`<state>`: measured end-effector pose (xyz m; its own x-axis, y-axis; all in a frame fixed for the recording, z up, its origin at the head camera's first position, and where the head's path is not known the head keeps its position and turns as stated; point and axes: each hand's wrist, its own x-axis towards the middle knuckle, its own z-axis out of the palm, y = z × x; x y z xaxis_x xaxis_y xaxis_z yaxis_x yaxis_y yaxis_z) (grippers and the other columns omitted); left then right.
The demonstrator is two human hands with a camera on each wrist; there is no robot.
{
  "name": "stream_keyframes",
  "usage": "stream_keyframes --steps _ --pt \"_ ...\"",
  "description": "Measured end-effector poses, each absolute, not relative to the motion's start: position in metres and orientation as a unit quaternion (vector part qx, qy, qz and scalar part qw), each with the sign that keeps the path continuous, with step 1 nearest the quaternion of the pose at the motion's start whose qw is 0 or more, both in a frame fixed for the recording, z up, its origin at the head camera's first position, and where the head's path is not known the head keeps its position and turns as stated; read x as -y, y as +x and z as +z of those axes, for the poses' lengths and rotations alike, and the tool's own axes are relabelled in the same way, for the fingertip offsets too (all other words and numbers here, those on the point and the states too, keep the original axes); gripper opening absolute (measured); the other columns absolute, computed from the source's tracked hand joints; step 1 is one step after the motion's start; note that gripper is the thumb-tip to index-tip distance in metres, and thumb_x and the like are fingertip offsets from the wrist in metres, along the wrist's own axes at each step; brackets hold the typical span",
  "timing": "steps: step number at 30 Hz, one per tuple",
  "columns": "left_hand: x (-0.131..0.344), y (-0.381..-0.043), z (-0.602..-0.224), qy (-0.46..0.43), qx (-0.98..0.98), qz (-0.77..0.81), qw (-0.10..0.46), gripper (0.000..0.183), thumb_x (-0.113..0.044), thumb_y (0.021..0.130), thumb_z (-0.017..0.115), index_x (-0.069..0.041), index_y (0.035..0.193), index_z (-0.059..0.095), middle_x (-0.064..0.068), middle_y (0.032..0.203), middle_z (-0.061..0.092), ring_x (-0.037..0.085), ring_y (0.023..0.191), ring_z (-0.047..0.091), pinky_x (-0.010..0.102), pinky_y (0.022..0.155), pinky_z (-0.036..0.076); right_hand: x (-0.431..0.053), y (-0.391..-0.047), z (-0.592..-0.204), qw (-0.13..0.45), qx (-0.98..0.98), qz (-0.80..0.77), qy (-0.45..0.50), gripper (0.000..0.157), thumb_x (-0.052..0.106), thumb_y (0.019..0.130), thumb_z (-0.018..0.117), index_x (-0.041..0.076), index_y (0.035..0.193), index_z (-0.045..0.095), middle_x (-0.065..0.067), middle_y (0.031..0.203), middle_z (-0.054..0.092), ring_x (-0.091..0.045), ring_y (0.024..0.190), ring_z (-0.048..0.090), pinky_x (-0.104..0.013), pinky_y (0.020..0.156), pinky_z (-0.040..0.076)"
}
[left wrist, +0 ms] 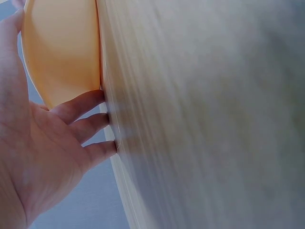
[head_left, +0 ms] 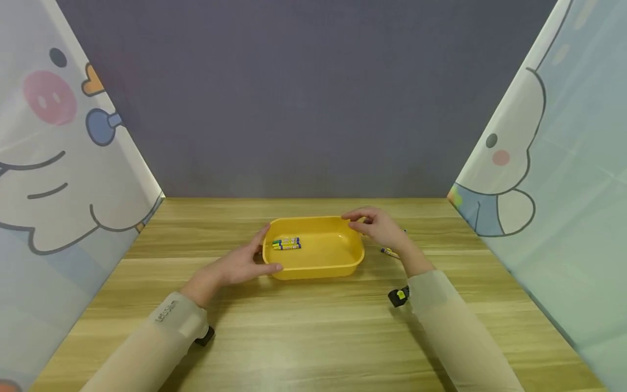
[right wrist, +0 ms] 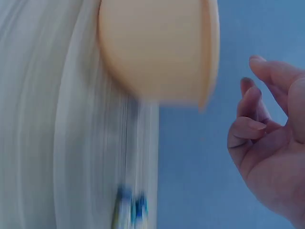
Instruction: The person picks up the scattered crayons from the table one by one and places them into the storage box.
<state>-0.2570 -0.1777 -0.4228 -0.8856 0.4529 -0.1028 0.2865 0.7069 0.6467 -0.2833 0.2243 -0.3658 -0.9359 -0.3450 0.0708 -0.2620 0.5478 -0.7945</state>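
A yellow plastic tray (head_left: pixel 318 271) stands on the wooden table in the head view. Several crayons (head_left: pixel 287 244) with green and yellow tips lie together at its left end. My left hand (head_left: pixel 240 263) spreads around that end, thumb along the front rim. In the left wrist view, the fingertips of the left hand (left wrist: pixel 57 138) touch the tabletop beside the tray wall. Over the tray's right rim hovers my right hand (head_left: pixel 379 226), fingers loosely bent. The right wrist view shows the right hand (right wrist: pixel 271 129) apart from the tray (right wrist: pixel 157 52), holding nothing.
On the table (head_left: pixel 294 337) to the right of the tray lies a yellow crayon (head_left: pixel 389 252), partly behind the right forearm. A blue tip (head_left: pixel 404 231) shows behind the right wrist. A dark panel (head_left: pixel 313 98) closes the back, and printed cartoon sheets (head_left: pixel 59 130) line both sides.
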Motion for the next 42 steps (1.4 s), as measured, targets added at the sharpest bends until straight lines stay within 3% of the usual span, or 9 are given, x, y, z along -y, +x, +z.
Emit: stream_keyframes --steps 7,14,17,23,31,38,42 --pt "0.177 -0.257 -0.42 0.204 -0.914 0.325 0.13 0.127 -0.075 0.093 0.074 -0.026 0.178 -0.005 0.015 0.155 0.063 0.033 0.139 0.063 0.062 0.122 0.043 -0.299 -0.279 -0.382 0.051 -0.909 -0.386 -0.148 0.034 0.021 0.11 0.069 0.004 0.139 0.075 -0.023 0.139 0.07 -0.019 0.086 0.06 -0.031 0.072 0.055" --pt "0.177 -0.257 -0.421 0.201 -0.914 0.328 0.132 0.127 -0.074 0.093 0.075 -0.024 0.179 -0.005 0.013 0.152 0.064 0.03 0.137 0.063 0.061 0.122 0.043 -0.346 -0.277 -0.404 0.091 -0.938 -0.31 -0.123 0.029 0.018 0.109 0.068 0.007 0.134 0.079 -0.022 0.136 0.075 -0.024 0.106 0.071 -0.037 0.082 0.057" --pt "0.177 -0.257 -0.422 0.199 -0.914 0.328 0.133 0.127 -0.074 0.093 0.075 -0.024 0.179 -0.005 0.012 0.15 0.065 0.029 0.135 0.064 0.061 0.121 0.044 -0.354 -0.278 -0.41 0.089 -0.941 -0.303 -0.122 0.028 0.016 0.108 0.069 0.006 0.132 0.079 -0.023 0.136 0.075 -0.024 0.106 0.071 -0.036 0.082 0.057" --pt "0.177 -0.257 -0.423 0.202 -0.911 0.333 0.135 0.126 -0.074 0.094 0.074 -0.027 0.178 -0.006 0.01 0.149 0.065 0.026 0.134 0.065 0.061 0.12 0.045 -0.365 -0.276 -0.411 0.074 -0.946 -0.288 -0.126 0.028 0.015 0.108 0.069 0.005 0.132 0.079 -0.027 0.142 0.07 -0.04 0.121 0.07 -0.04 0.09 0.057" --pt "0.177 -0.256 -0.422 0.208 -0.91 0.335 0.129 0.126 -0.073 0.094 0.075 -0.026 0.178 -0.006 0.01 0.152 0.064 0.026 0.135 0.064 0.061 0.121 0.044 -0.377 -0.27 -0.407 0.074 -0.946 -0.296 -0.109 0.027 0.014 0.106 0.071 0.004 0.13 0.08 -0.031 0.148 0.065 -0.026 0.11 0.07 -0.031 0.08 0.057" --pt "0.177 -0.257 -0.422 0.206 -0.909 0.337 0.132 0.125 -0.073 0.094 0.075 -0.029 0.178 -0.007 0.009 0.151 0.064 0.026 0.136 0.063 0.061 0.122 0.043 -0.378 -0.269 -0.407 0.081 -0.946 -0.297 -0.106 0.03 0.016 0.105 0.075 0.005 0.132 0.079 -0.03 0.149 0.065 -0.031 0.116 0.069 -0.032 0.083 0.057" --pt "0.177 -0.257 -0.421 0.203 -0.912 0.332 0.133 0.125 -0.075 0.093 0.074 -0.031 0.178 -0.008 0.01 0.153 0.064 0.027 0.136 0.063 0.062 0.122 0.043 -0.376 -0.271 -0.406 0.073 -0.948 -0.289 -0.108 0.03 0.016 0.106 0.072 0.005 0.134 0.078 -0.026 0.139 0.072 -0.026 0.106 0.068 -0.033 0.08 0.056"
